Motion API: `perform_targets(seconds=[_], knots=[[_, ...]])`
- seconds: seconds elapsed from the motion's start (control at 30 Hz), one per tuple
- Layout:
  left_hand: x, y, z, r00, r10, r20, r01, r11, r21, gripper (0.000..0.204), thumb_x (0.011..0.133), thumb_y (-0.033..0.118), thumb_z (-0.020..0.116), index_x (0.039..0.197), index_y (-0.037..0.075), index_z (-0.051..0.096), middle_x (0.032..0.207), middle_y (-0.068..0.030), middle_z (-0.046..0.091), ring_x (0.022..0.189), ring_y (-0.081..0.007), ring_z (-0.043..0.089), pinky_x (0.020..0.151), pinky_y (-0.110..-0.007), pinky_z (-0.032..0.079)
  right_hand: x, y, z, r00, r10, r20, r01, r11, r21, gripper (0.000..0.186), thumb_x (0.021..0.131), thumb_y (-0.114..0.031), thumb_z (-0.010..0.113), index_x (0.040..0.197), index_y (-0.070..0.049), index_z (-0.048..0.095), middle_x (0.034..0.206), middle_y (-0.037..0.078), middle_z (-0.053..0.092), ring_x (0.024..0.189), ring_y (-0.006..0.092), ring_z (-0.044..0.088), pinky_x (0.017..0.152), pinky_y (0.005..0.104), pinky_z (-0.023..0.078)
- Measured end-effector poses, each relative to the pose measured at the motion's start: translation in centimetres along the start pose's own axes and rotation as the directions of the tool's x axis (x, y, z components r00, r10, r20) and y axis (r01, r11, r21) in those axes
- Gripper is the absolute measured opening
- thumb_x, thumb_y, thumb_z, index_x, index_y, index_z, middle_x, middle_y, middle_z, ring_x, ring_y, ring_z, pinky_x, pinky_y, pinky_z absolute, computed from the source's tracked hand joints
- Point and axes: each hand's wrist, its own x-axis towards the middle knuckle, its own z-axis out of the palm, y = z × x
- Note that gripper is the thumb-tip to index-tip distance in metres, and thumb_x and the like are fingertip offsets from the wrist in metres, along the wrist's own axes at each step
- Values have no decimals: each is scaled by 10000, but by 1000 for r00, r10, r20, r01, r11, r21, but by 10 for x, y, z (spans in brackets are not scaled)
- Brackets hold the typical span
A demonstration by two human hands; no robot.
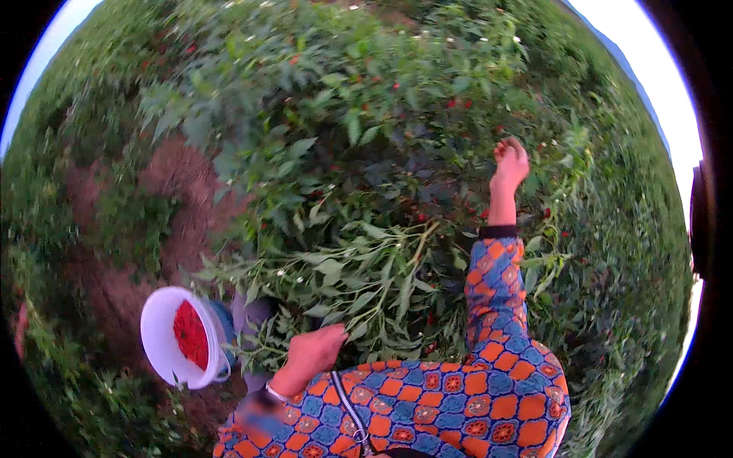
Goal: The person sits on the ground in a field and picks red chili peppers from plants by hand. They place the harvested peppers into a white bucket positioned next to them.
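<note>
My left hand [314, 353] is closed low in front of my body, at the end of a leafy chili pepper branch [382, 294]. The branch bends over toward me with its pale leaf undersides showing, and my fingers appear to grip it. Farther off to the right, my right hand [510, 164] reaches over the chili plants [427, 145] with its fingers curled together. Whatever those fingers hold, if anything, is too small to make out. Small red chilies [452, 103] dot the leaves beyond it.
A white bucket [164, 336] with red chilies [191, 336] in it stands tilted at my left, beside my leg. Bare brown soil [183, 172] shows between the rows at the left. Dense green plants surround me on the other sides.
</note>
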Motion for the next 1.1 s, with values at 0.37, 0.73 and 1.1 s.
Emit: perform_targets(seconds=[0.37, 0.73, 1.1], knots=[[3, 36, -42, 993, -72, 90, 59, 988, 141, 112, 782, 162, 555, 804, 54, 577, 725, -101, 594, 637, -284, 582, 520, -360, 466, -41, 25, 58, 912, -309, 271, 389, 435, -812, 505, 695, -148, 599, 1133, 36, 428, 1023, 228, 493, 988, 360, 458, 843, 422, 379], [42, 56, -75, 872, 8, 489, -299, 800, 521, 163, 713, 206, 556, 595, 95, 536, 542, -41, 519, 564, -234, 536, 496, -352, 406, -15, 87, 72, 893, 131, 430, 222, 704, -674, 319, 682, -176, 590, 951, -10, 546, 895, 204, 586, 826, 391, 554, 715, 429, 449], [311, 74, -40, 853, 521, 29, -321, 478, 817, 427, 657, 348, 649, 1005, 118, 554, 994, -106, 545, 994, -274, 474, 876, -511, 311, -164, 89, 74, 705, -123, 699, 636, 546, -546, 367, 631, 17, 532, 986, -68, 571, 985, 136, 530, 878, 336, 495, 759, 390, 432]])
